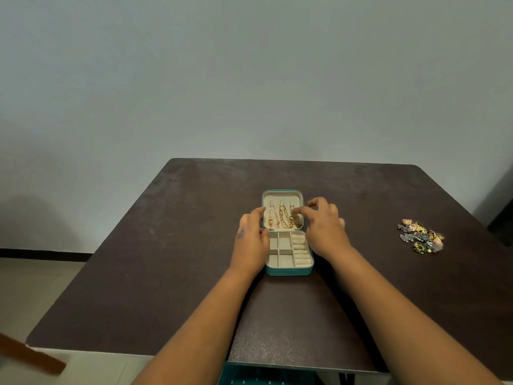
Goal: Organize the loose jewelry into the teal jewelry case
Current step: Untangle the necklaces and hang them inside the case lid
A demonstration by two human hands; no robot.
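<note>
Teal jewelry case (pixel 288 270) sits open near the middle of the dark brown table (pixel 166 259), lid flat at the 12 o'clock end and the tray with its cream dividers at the 6 o'clock end. Gold chains (pixel 284 219) hang in a row from the little hooks inside the lid, so those are already stowed. Left hand (pixel 251 240) is at the case's 9 o'clock side, fingers curled around the edge where lid meets tray, bracing it. Right hand (pixel 323 223) comes in from 3 o'clock, thumb and forefinger brought together right at the rightmost chain in the lid; looks like a pinch on it, but it's too small to be sure the chain is actually between them. Loose pile of jewelry (pixel 421 236), mixed gold, silver and greenish bits, lies well apart toward 3 o'clock near the table's edge. Tray compartments look bare from this view.
</note>
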